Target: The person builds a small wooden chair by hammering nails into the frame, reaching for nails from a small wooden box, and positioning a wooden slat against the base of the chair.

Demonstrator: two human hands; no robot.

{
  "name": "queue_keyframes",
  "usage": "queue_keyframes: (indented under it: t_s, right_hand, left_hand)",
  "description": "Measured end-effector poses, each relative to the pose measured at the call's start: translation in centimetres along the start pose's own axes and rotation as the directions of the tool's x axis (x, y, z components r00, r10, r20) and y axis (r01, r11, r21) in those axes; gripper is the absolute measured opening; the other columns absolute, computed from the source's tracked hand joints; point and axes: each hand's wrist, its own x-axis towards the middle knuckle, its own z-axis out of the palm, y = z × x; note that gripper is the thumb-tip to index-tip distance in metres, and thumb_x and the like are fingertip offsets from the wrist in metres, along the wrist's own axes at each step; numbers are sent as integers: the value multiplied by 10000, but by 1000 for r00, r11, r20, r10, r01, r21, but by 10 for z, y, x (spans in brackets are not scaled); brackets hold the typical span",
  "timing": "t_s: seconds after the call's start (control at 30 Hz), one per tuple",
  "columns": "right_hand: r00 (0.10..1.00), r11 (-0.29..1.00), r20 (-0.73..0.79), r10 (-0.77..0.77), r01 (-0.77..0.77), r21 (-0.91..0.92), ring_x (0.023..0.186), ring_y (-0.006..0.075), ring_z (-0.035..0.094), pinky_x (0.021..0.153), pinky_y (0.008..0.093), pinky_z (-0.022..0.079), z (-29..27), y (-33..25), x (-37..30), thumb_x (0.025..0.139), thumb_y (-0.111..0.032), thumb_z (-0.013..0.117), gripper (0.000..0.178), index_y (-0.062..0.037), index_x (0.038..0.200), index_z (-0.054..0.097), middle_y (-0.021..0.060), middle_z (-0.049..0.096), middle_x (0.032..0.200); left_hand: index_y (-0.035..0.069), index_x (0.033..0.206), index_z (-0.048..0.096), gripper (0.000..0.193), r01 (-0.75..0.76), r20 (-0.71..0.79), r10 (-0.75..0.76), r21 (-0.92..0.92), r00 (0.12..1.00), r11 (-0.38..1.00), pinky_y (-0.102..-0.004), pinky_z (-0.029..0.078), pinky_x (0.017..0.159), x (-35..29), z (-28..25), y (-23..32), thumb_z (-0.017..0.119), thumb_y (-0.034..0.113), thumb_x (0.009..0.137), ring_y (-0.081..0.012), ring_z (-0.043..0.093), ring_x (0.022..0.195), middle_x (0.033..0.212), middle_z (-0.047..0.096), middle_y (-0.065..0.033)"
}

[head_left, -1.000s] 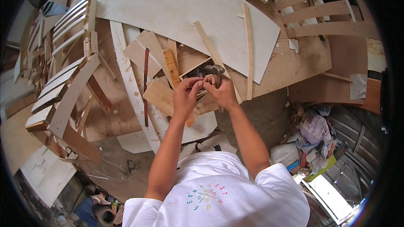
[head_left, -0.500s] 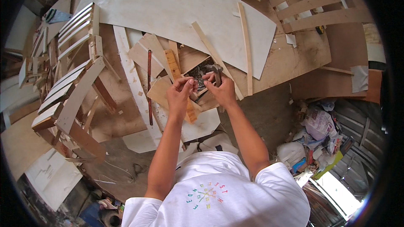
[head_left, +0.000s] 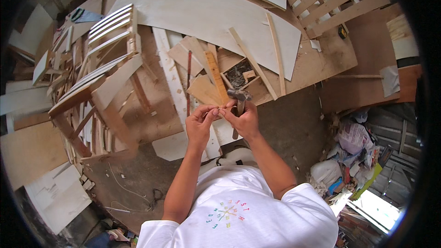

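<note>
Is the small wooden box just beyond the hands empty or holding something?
Holding something: the box has dark bits spread inside and a pale wood piece toward its right.

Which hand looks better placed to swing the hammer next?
Probably the right hand: the hammer is tucked in its grip, its head sticking out above, while the left hand isn't touching it.

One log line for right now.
right hand: gripping hammer | left hand: fingertips close to right's | beyond: open wooden box, dark bits inside

Block (head_left: 248, 74) in box (head_left: 251, 84), beyond hammer (head_left: 240, 95)
</note>
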Motion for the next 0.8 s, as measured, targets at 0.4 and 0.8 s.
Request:
queue_keyframes:
  t_s: [0.4,0.8]
  right_hand:
    - [1000,978,21,22,-26,205,604,36,577,487,209,429,117,-12,-142,901,-46,821,147,-42,948,681,47,761,920]
    - [994,927,87,-70,97,-362,587,6,490,531,212,389,102,-17,-125,849,-103,850,146,-34,904,733,-35,716,784]
  left_hand:
    - [-9,1008,776,147,-365,181,317,439,931,821,-287,547,805,-117,-118,80,775,-58,869,-162,694,893,982,733,-98]
    - [51,1025,764,226,-500,212,491,639,845,585,-370,589,786,-122,-107,72,800,-44,823,-266,746,894,960,757,-112]
